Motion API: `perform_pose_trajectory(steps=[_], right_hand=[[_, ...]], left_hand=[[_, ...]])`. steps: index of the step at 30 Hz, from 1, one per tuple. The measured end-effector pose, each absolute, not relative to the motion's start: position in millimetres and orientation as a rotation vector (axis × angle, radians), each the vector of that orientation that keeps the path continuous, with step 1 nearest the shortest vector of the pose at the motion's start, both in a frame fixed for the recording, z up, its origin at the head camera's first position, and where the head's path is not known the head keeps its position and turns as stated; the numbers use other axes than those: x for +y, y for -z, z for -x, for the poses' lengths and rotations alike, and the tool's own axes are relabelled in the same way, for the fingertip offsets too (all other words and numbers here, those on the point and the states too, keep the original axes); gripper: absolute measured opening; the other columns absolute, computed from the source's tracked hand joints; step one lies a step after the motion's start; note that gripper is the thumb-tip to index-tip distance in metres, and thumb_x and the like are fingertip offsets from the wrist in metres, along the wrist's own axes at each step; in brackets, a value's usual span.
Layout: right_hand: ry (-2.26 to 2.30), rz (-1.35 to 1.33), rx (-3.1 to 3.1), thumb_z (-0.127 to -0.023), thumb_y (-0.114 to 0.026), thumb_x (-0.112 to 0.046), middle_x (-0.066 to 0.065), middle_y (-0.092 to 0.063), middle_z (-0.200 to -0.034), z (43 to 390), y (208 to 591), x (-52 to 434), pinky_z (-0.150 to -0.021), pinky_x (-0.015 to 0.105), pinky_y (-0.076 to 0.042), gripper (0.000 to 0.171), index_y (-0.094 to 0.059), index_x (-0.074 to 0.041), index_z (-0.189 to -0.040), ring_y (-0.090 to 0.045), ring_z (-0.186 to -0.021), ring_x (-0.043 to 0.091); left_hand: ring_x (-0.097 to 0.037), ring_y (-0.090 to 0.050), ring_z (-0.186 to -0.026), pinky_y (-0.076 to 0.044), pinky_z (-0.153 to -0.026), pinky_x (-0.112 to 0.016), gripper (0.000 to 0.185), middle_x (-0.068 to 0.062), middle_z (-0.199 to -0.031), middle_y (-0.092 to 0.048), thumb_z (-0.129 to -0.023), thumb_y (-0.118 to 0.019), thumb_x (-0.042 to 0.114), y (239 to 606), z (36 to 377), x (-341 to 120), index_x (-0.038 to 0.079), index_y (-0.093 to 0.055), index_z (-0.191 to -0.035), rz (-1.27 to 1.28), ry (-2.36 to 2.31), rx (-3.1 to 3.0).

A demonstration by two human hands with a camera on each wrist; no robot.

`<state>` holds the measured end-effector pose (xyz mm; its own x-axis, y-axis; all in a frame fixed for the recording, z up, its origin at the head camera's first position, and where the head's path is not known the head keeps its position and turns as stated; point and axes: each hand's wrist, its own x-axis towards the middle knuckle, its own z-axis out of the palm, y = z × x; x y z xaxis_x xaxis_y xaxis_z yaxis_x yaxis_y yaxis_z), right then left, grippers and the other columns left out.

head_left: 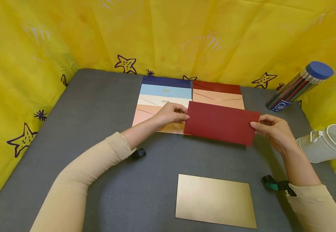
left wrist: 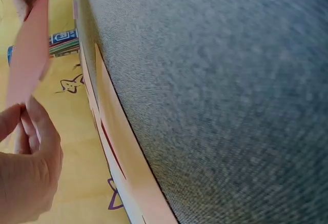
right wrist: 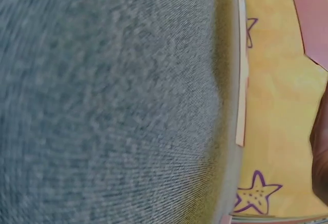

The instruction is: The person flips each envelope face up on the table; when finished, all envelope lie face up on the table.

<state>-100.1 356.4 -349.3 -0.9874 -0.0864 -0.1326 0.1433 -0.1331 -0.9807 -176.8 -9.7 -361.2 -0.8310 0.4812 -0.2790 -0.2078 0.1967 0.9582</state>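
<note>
A plain dark red envelope (head_left: 221,123) is held above the grey table by both hands. My left hand (head_left: 172,114) pinches its left edge between thumb and fingers. At the opposite edge, my right hand (head_left: 275,130) grips it with the thumb in front. Behind and below lie two overlapping columns of envelopes: navy (head_left: 166,81), light blue (head_left: 153,91), cream and peach on the left, dark red (head_left: 214,86) and peach (head_left: 228,96) on the right. The left wrist view shows the raised envelope (left wrist: 31,55) tilted; the right wrist view catches only its corner (right wrist: 312,19).
A gold rectangular envelope or card (head_left: 215,201) lies flat near the front. To the right stand a clear tube of pencils (head_left: 296,87) with a blue lid and a white metal bucket (head_left: 320,146). Yellow patterned cloth (head_left: 168,35) borders the table.
</note>
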Motion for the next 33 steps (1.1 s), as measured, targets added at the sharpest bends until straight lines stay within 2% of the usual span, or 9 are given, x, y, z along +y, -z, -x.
perform_pose_trajectory(steps=[4,8,12,15,18,21,23,29,33], right_hand=[[2.382,0.0,1.932,-0.089,-0.058,0.015,0.0,-0.072,-0.084,98.6,349.0,354.7,-0.066,0.02,-0.058,0.026,-0.073,-0.006,-0.083,-0.068,-0.075,0.012],[2.426,0.06,1.929,-0.088,-0.058,0.016,0.0,-0.074,-0.084,97.2,348.7,353.8,-0.066,0.019,-0.058,0.028,-0.077,-0.005,-0.088,-0.068,-0.073,0.013],[2.476,0.154,1.89,-0.088,-0.056,0.019,0.003,-0.077,-0.086,97.3,349.5,354.0,-0.068,0.019,-0.059,0.03,-0.078,-0.001,-0.095,-0.072,-0.072,0.013],[2.492,0.24,1.875,-0.09,-0.052,0.021,0.005,-0.079,-0.091,97.8,351.5,354.6,-0.071,0.02,-0.06,0.033,-0.077,0.002,-0.098,-0.074,-0.076,0.014],[2.502,0.29,1.843,-0.092,-0.048,0.021,0.007,-0.079,-0.096,98.5,353.9,354.7,-0.075,0.023,-0.061,0.034,-0.076,0.004,-0.102,-0.076,-0.08,0.015],[2.5,0.27,1.825,-0.093,-0.047,0.02,0.009,-0.079,-0.095,99.2,355.6,354.5,-0.076,0.025,-0.061,0.034,-0.075,0.005,-0.104,-0.077,-0.081,0.017],[2.483,0.228,1.833,-0.093,-0.048,0.019,0.009,-0.078,-0.096,99.3,356.0,354.4,-0.076,0.025,-0.061,0.033,-0.075,0.004,-0.105,-0.077,-0.08,0.018],[2.419,0.123,1.894,-0.093,-0.051,0.016,0.004,-0.078,-0.1,100.0,356.7,353.5,-0.074,0.023,-0.061,0.031,-0.075,0.003,-0.107,-0.074,-0.088,0.013],[2.407,0.077,1.874,-0.094,-0.05,0.014,0.004,-0.077,-0.101,101.4,356.6,352.3,-0.074,0.023,-0.061,0.03,-0.075,0.002,-0.106,-0.073,-0.091,0.012]], left_hand=[[-0.012,-0.067,-0.088,-0.06,-0.09,-0.032,0.023,-0.015,-0.109,-0.069,-0.088,-0.07,0.006,359.8,177.3,-10.5,-0.005,-0.07,-0.109,-0.27,-1.696,2.034],[-0.013,-0.065,-0.094,-0.056,-0.092,-0.032,0.022,-0.013,-0.111,-0.072,-0.087,-0.074,0.012,359.9,178.1,-12.5,0.002,-0.073,-0.106,-0.307,-1.66,2.135],[-0.01,-0.066,-0.088,-0.057,-0.093,-0.035,0.023,-0.013,-0.109,-0.072,-0.088,-0.072,0.011,360.9,179.6,-13.5,0.0,-0.072,-0.108,-0.286,-1.719,2.108],[-0.007,-0.067,-0.08,-0.059,-0.092,-0.038,0.024,-0.019,-0.111,-0.071,-0.091,-0.068,0.005,362.5,180.5,-13.6,-0.004,-0.069,-0.113,-0.246,-1.79,2.04],[-0.011,-0.07,-0.081,-0.059,-0.092,-0.042,0.024,-0.026,-0.114,-0.069,-0.092,-0.064,0.001,363.4,180.4,-13.3,-0.006,-0.068,-0.114,-0.228,-1.844,1.978],[-0.021,-0.074,-0.09,-0.057,-0.094,-0.045,0.023,-0.029,-0.116,-0.069,-0.093,-0.064,0.001,363.5,179.9,-13.2,-0.006,-0.069,-0.114,-0.239,-1.854,1.965],[-0.023,-0.073,-0.094,-0.058,-0.094,-0.043,0.022,-0.026,-0.117,-0.069,-0.092,-0.065,0.002,363.4,179.9,-12.9,-0.004,-0.07,-0.113,-0.241,-1.845,1.991],[-0.01,-0.069,-0.08,-0.06,-0.087,-0.029,0.023,-0.017,-0.12,-0.071,-0.093,-0.061,0.004,363.5,181.5,-12.1,0.0,-0.073,-0.111,-0.195,-1.794,2.077],[-0.01,-0.067,-0.082,-0.06,-0.088,-0.029,0.024,-0.019,-0.12,-0.07,-0.093,-0.061,0.006,364.4,182.1,-11.0,-0.002,-0.071,-0.113,-0.174,-1.807,2.039]])
